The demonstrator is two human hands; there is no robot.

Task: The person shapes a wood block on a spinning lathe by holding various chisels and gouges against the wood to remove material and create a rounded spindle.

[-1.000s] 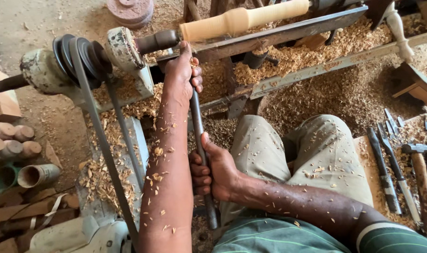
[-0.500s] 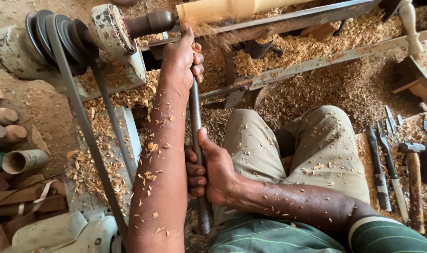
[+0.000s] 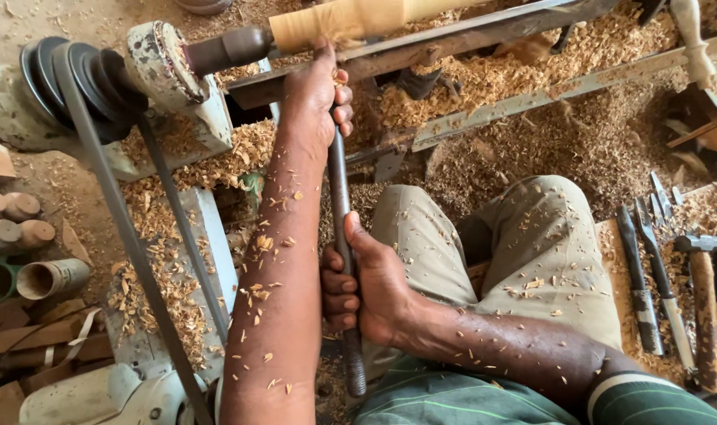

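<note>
Head view, both grips closed round long chisel [image 3: 339,205], left hand [image 3: 317,94] near wood blank [image 3: 350,20], right hand [image 3: 366,287] lower.

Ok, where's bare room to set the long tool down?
Little bare room. Dusty ground above the stepped pulley at top left is open. Tools crowd the right by the hammer; wooden cylinders fill the left edge; shavings blanket the rest.

heap of pale wood shavings [image 3: 531,79] over ground behind rusty metal lathe rails. stepped grey pulley [image 3: 75,75] at left, dark flat drive belt [image 3: 114,212] running down from it. short turned wooden cylinders [image 3: 12,220] stacked at left edge. hollow wooden tube [image 3: 51,277] lying below them. dark steel chisels [image 3: 650,275] side by side at right, wooden-handled hammer [image 3: 701,307] beside them.
</note>
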